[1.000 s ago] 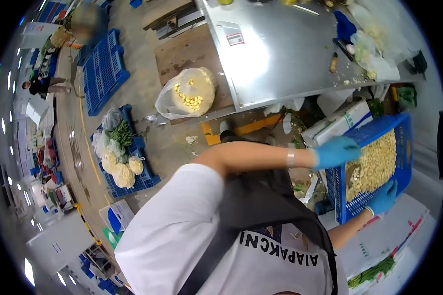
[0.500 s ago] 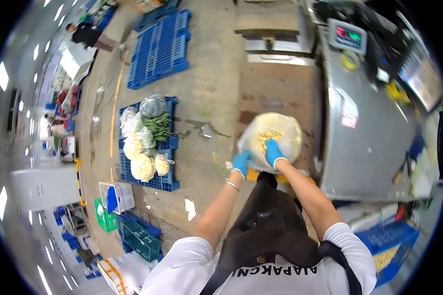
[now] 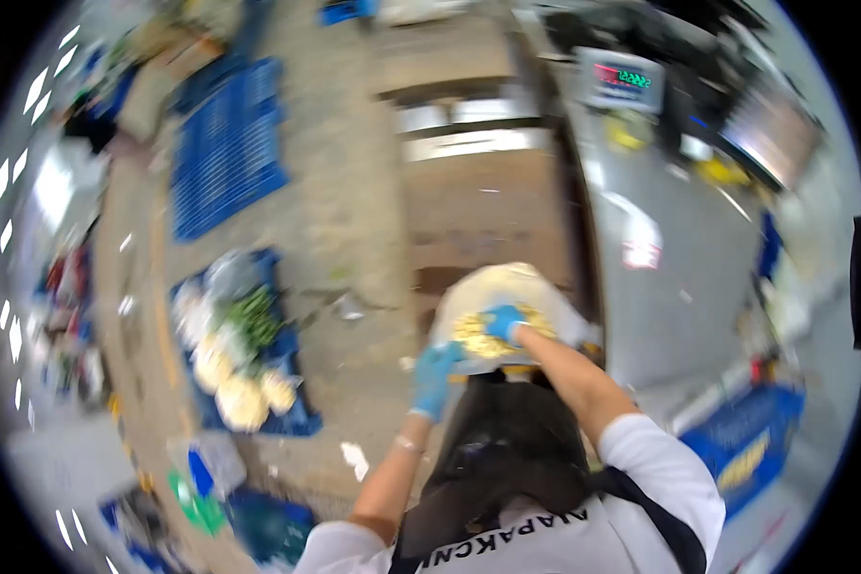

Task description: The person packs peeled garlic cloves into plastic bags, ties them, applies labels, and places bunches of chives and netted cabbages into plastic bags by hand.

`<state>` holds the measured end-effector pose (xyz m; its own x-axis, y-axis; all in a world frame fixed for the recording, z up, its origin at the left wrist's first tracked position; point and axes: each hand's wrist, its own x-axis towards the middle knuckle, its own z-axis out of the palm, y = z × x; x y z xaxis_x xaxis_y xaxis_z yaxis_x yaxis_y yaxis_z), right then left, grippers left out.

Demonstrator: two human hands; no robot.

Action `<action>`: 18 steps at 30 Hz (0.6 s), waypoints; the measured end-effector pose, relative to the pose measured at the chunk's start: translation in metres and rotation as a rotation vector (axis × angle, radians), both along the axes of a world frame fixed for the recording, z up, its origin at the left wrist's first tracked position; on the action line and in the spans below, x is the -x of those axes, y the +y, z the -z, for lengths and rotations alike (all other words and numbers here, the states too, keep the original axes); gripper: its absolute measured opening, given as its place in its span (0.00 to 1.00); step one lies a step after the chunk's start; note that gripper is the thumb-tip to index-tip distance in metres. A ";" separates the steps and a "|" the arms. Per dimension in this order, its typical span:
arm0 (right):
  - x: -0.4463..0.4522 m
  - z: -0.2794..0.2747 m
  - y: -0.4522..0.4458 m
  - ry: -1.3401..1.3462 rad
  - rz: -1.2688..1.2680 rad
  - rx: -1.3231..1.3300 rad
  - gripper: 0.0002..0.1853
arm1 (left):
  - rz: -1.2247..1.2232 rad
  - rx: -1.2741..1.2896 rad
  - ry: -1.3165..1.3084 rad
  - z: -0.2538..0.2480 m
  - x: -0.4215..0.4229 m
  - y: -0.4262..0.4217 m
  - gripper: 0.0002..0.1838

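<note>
Open clear bag [image 3: 507, 279] of pale yellow pieces [image 3: 478, 341] sits on the brown platform [image 3: 488, 201], at its near end in front of the person, beside the metal table [image 3: 641, 325]. Right hand [image 3: 503, 322], blue-gloved, is inside the bag mouth with fingers down at the pieces, while left hand [image 3: 436, 381], also gloved, is at the bag's near left edge; blur hides the fingers, so cannot tell how far either is open or whether it grips anything. Lit scale display [image 3: 622, 80] stands on the table's far part; blue crate [image 3: 770, 416] lies to the right, loaded pallet [image 3: 301, 423] to the left.
</note>
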<state>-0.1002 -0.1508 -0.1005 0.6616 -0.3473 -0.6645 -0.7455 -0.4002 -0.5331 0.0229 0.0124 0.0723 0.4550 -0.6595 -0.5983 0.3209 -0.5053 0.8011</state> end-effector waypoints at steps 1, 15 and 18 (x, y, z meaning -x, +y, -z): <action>0.009 0.007 0.009 -0.228 0.126 0.047 0.19 | 0.015 -0.033 -0.009 -0.034 0.006 -0.010 0.13; 0.079 -0.102 0.040 -0.808 0.635 -0.673 0.08 | -0.184 -0.184 -0.107 -0.023 0.040 0.011 0.27; 0.092 -0.115 0.038 -0.844 0.617 -0.655 0.06 | -0.300 -0.148 -0.158 -0.030 0.052 0.002 0.15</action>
